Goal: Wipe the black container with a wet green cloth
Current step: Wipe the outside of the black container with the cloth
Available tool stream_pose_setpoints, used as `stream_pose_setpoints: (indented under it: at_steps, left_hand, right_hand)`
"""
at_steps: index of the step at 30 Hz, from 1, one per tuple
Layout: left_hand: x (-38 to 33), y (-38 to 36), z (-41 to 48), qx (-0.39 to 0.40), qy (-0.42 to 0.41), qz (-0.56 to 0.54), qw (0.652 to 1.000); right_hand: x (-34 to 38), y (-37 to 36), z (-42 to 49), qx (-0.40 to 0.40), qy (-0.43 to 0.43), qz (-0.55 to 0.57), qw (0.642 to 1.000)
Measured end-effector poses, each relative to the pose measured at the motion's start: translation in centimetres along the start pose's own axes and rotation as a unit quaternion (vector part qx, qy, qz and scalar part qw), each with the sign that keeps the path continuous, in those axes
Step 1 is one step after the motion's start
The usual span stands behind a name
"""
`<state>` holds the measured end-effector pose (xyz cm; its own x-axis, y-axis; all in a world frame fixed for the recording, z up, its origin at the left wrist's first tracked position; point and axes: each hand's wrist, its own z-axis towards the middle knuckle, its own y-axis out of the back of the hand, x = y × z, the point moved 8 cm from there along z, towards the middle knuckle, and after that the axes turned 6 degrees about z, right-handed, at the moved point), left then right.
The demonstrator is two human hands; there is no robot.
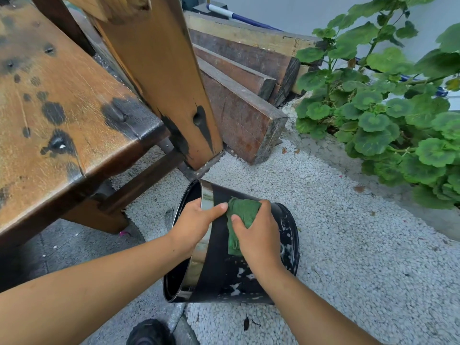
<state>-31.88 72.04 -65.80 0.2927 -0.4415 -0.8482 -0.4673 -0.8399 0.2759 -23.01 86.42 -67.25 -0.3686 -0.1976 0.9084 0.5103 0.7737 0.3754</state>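
Now the right hand (pixel 256 235) holds the green cloth (pixel 242 210) bunched against the black container (pixel 219 270). Just beside it, the left hand (pixel 196 225) grips the shiny rim. The container lies sideways on white gravel (pixel 348 245), mouth left, bottom right, so I think wiping goes rightward. Wood planks (pixel 239 115) lean beyond.

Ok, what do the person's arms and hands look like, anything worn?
No sleeves show: the left forearm and right forearm are bare to the frame edge. The left hand and right hand carry no gloves, rings, watch or bands.
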Motion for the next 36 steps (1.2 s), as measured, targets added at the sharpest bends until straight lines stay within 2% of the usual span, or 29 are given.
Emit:
stream_pose_setpoints:
  at_steps: [9, 17, 19, 21, 24, 29, 32, 36]
  left_hand:
    - [1.5, 2.0, 0.6, 0.007, 0.045, -0.008, 0.999]
    - [2.5, 3.2, 1.2, 0.016, 0.064, 0.005, 0.998]
    - [2.5, 3.2, 1.1, 0.046, 0.100, 0.045, 0.993]
    - [2.5, 3.2, 0.8, 0.096, 0.137, 0.034, 0.985]
    - [2.8, 2.2, -0.5, 0.158, 0.127, -0.052, 0.978]
    - [5.0, 1.3, -2.8, 0.116, 0.113, -0.040, 0.986]
    - [5.0, 2.2, -2.5, 0.065, 0.136, -0.044, 0.988]
    - [3.3, 2.0, -2.1, 0.037, 0.132, -0.066, 0.988]
  right_hand:
    - [-4.8, 2.0, 2.4, -0.019, -0.060, -0.066, 0.996]
    - [-7.1, 3.3, 3.5, -0.044, -0.068, -0.125, 0.989]
    - [-7.4, 3.5, 3.7, -0.050, -0.072, -0.130, 0.988]
    - [-7.6, 3.7, 3.9, -0.057, -0.076, -0.125, 0.988]
    - [-8.0, 4.2, 4.0, -0.059, -0.087, -0.109, 0.988]
    - [-7.7, 5.8, 4.8, -0.085, -0.123, -0.004, 0.989]
    - [-5.7, 6.7, 5.2, -0.103, -0.108, 0.075, 0.986]
    - [-2.3, 5.1, 3.3, -0.057, -0.076, 0.148, 0.984]
